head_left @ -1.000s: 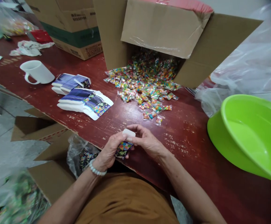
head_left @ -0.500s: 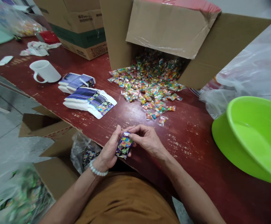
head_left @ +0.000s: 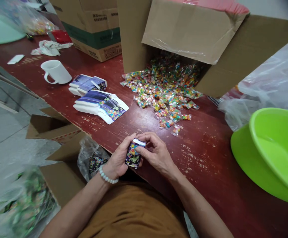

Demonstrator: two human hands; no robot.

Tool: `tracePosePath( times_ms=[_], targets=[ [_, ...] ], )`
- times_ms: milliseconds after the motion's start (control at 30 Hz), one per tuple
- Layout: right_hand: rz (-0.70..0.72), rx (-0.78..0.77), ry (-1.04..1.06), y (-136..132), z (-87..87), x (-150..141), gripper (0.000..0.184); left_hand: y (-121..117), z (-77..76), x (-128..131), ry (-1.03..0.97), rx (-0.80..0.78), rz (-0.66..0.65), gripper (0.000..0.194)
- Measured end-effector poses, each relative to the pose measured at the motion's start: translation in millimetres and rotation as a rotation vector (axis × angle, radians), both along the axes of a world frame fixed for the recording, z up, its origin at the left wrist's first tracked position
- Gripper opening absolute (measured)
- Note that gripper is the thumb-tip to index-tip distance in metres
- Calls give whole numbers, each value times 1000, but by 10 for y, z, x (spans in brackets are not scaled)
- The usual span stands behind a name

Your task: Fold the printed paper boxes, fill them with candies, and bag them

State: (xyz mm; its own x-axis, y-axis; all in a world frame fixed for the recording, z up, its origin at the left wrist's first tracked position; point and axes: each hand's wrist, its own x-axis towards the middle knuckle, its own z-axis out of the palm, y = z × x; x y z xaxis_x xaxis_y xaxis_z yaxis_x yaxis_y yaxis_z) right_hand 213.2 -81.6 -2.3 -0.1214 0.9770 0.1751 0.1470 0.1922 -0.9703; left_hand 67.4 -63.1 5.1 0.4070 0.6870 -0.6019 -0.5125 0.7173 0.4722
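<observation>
Between my two hands is a small dark printed candy box (head_left: 133,158), its white top edge showing. My left hand (head_left: 120,157) is wrapped round its left side and back. With thumb and fingers, my right hand (head_left: 156,152) grips the box's upper right part. Ahead and to the left lie stacks of flat, unfolded candy boxes (head_left: 96,102) on the red table (head_left: 144,124). Small clear packets of colourful candy (head_left: 163,92) spill from an open cardboard box (head_left: 183,36) beyond my hands.
A bright green basin (head_left: 243,148) stands at the right, beside clear plastic sheeting (head_left: 265,82). A white mug (head_left: 59,72) and a closed carton (head_left: 96,33) are at the left. Below the table edge are an open carton (head_left: 61,180) and a bag of green packets (head_left: 27,205).
My right thumb has moved down from the box's top onto its front, and more of the white top edge shows. The whole view has shifted slightly.
</observation>
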Motion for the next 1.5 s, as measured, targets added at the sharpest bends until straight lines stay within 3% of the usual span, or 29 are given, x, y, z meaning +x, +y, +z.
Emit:
tracePosePath(
  times_ms=[133, 233, 500, 767, 1033, 1233, 1333, 1400, 1500],
  targets=[
    [19, -176, 134, 41, -30, 27, 18, -21, -31, -3, 83, 133, -8, 29],
    [-2, -202, 115, 82, -50, 55, 13, -37, -50, -3, 181, 245, -29, 39],
    [65, -358, 229, 170, -61, 66, 19, -53, -115, -27, 323, 290, -123, 61],
    [22, -63, 6, 61, -8, 69, 12, -14, -66, -13, 269, 237, -156, 63],
    [6, 157, -381, 174, 84, 110, 12, -39, -161, -61, 300, 258, -204, 66],
    [182, 63, -210, 168, 113, 117, 15, 22, -107, -65, 232, 169, -181, 60],
    [156, 55, -88, 117, 12, 34, 11, 58, -76, -57, 134, 97, -128, 53],
    [105, 76, -91, 83, -46, -42, 15, 65, -62, -55, 88, 59, -86, 46],
    [141, 42, -106, 53, -90, -120, 25, 59, -25, -129, 90, 95, -22, 39]
  ],
)
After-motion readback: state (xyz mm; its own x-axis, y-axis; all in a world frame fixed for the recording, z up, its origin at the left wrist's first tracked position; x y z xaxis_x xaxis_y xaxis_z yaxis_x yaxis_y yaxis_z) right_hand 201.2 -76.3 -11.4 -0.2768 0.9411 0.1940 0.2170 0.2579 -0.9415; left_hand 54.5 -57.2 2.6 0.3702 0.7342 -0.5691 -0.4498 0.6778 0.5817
